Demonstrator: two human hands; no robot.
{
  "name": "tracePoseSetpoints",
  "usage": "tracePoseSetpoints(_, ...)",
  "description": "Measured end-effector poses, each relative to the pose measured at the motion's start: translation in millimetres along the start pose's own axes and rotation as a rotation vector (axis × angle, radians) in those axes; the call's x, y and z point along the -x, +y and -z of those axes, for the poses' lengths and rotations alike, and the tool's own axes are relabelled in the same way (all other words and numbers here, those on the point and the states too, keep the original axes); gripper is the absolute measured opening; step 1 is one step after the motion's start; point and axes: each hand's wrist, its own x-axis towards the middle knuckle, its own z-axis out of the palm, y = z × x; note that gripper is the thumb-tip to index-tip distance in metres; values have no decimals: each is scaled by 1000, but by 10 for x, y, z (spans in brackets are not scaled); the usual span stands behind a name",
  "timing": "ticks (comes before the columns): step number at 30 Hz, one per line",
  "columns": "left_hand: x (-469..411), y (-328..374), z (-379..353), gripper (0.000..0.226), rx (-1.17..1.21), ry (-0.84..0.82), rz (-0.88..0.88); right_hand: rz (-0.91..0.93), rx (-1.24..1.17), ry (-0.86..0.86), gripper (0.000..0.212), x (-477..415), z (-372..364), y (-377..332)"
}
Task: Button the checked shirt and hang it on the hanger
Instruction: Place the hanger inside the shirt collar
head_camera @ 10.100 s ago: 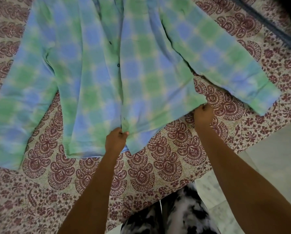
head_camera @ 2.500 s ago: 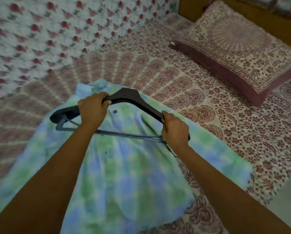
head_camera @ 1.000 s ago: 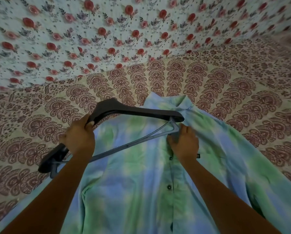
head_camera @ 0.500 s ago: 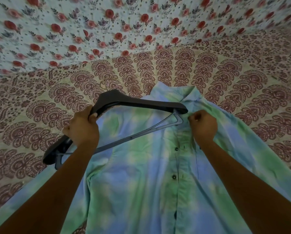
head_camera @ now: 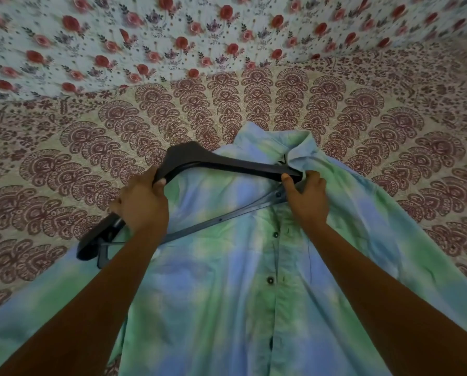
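Observation:
The green and blue checked shirt (head_camera: 226,280) lies front up on the bed, its placket buttoned with dark buttons and its collar pointing away from me. A black hanger (head_camera: 221,164) hovers tilted over the shirt's upper chest. My left hand (head_camera: 141,204) grips the hanger's left arm. The hanger's right end sits at the shirt's neck opening, just below the collar. My right hand (head_camera: 305,196) pinches the shirt fabric by that opening, thumb against the hanger's tip. The hanger's hook is hidden.
A cream bedsheet (head_camera: 362,112) with maroon paisley print covers the bed under the shirt. A pale blue cloth with red roses (head_camera: 199,36) lies bunched along the far side. The shirt's sleeves spread out to both sides.
My right hand has shifted to the neck opening and now touches the hanger's right tip. The hanger's right end has moved closer to the collar. My left hand keeps its grip.

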Motion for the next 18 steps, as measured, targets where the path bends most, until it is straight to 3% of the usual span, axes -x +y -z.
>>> tracePoseSetpoints(3, -38, 171, -86, 33, -6, 4, -59, -36, -66, 72, 57, -63, 73, 83)
tracePoseSetpoints(7, -93, 329, -113, 34, -49, 26, -108, 113, 45, 128, 26, -153, 348, 251)
tracePoseSetpoints(9, -126, 392, -137, 35, -47, 28, -105, 163, 103, 160, 22, -199, 497, 306)
tracePoseSetpoints(13, -156, 493, -235, 35, 80, 9, -158, 169, -78, 326, 23, -256, 748, 230)
tracePoseSetpoints(16, -83, 668, -273, 34, 91, 16, -216, 175, -257, 338, 14, -301, 877, 58)
tracePoseSetpoints(18, -55, 783, -270, 35, 73, 31, -255, 135, -307, 358, 20, -359, 973, 5)
